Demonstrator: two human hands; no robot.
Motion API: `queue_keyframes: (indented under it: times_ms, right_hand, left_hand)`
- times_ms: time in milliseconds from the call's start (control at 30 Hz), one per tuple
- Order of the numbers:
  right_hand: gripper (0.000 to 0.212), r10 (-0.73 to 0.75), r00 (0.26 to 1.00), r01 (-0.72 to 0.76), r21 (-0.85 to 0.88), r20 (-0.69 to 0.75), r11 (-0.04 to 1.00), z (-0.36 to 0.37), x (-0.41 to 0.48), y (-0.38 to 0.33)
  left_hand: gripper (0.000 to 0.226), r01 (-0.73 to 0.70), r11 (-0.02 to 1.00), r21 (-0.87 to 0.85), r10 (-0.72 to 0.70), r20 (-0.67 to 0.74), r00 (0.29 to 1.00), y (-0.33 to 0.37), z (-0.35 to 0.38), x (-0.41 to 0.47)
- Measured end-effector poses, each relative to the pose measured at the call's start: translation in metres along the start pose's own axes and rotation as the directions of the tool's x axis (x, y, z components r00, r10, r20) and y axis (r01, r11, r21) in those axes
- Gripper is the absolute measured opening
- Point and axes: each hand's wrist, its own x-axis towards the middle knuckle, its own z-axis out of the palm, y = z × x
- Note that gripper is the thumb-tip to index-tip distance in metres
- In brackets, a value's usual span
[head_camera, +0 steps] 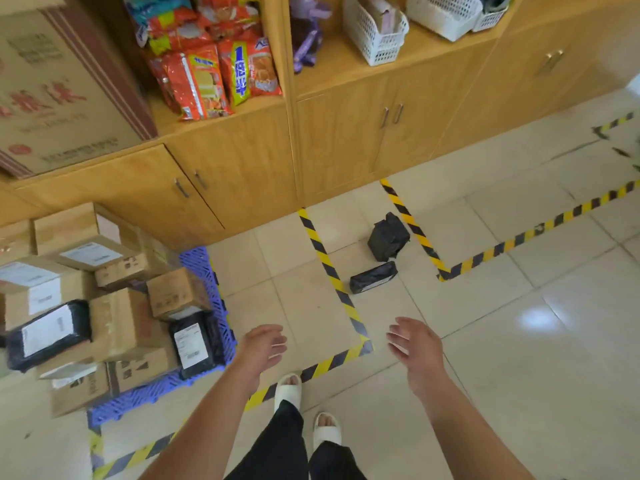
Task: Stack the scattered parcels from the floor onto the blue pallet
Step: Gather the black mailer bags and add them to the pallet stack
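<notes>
Two black-wrapped parcels lie on the tiled floor ahead: a blocky one (388, 237) by the cabinet and a flat long one (373, 277) nearer me. The blue pallet (204, 268) sits at the left, loaded with several cardboard boxes (121, 323) and black bagged parcels with white labels (195, 344). My left hand (263, 344) hovers empty over the floor just right of the pallet, fingers apart. Level with it, my right hand (415, 344) is also empty and spread, below the two floor parcels.
Wooden cabinets (242, 161) run along the far side, with snack bags (211, 71) and white baskets (377, 29) on the shelf above. Yellow-black tape (329, 268) marks zones on the floor. A large carton (52, 88) stands upper left. My feet in white slippers (287, 389) stand below.
</notes>
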Motion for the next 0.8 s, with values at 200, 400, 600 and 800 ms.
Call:
queue_keyframes:
  times_ms: [200,400,600,800]
  right_hand:
    - [0.016,0.011,0.999,-0.008,0.081,-0.035,0.997,-0.015,0.016,-0.05]
    - [0.018,-0.041,0.997,0.041,-0.003,-0.073,0.999,-0.026,0.045,-0.108]
    - [0.018,-0.08,0.993,0.08,-0.002,-0.082,0.997,-0.036,0.083,-0.173]
    - [0.021,-0.007,0.999,0.007,-0.025,-0.037,1.0,-0.053,0.145,-0.222]
  left_hand:
    - [0.018,-0.048,0.998,0.051,0.039,0.159,0.987,0.046,0.084,-0.002]
    - [0.017,-0.034,0.991,0.128,0.006,0.213,0.977,0.111,0.139,0.028]
    - [0.014,-0.031,0.987,0.159,-0.006,0.224,0.975,0.171,0.197,0.066]
    - [0.018,0.005,0.988,0.153,-0.036,0.201,0.979,0.188,0.252,0.089]
